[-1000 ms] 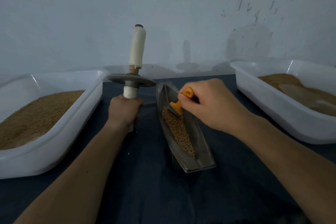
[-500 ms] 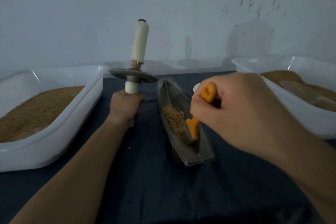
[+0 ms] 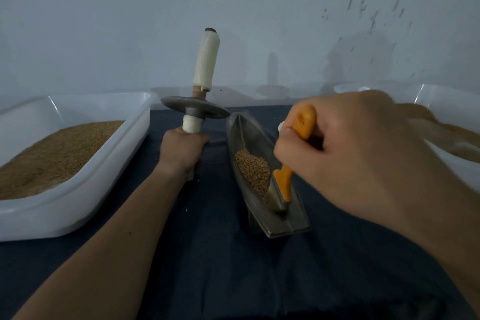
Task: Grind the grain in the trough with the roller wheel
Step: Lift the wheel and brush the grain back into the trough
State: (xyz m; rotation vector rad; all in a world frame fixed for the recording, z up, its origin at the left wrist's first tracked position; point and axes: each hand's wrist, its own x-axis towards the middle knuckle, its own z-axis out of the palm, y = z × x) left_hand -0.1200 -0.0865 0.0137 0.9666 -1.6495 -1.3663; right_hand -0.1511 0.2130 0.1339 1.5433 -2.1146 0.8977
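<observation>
A boat-shaped metal trough [image 3: 283, 221] lies lengthwise on the dark cloth, with a small heap of brown grain [image 3: 253, 170] in its middle. My right hand [image 3: 345, 156] grips the orange handle of a small brush [image 3: 284, 179] whose bristles sit in the near end of the trough, right behind the grain. My left hand [image 3: 181, 149] grips the lower white-wrapped handle of the roller wheel [image 3: 195, 110], held upright left of the trough; its grey metal disc lies flat above my fist and the upper handle points up.
A white tub [image 3: 78, 205] filled with brown grain stands at the left. A second white tub [image 3: 449, 101] with brownish ground material stands at the right, partly behind my right hand. A pale wall rises close behind the table.
My right hand has drawn the brush from the far part of the trough to its near end, heaping the grain toward the middle. The roller wheel in my left hand has hardly moved.
</observation>
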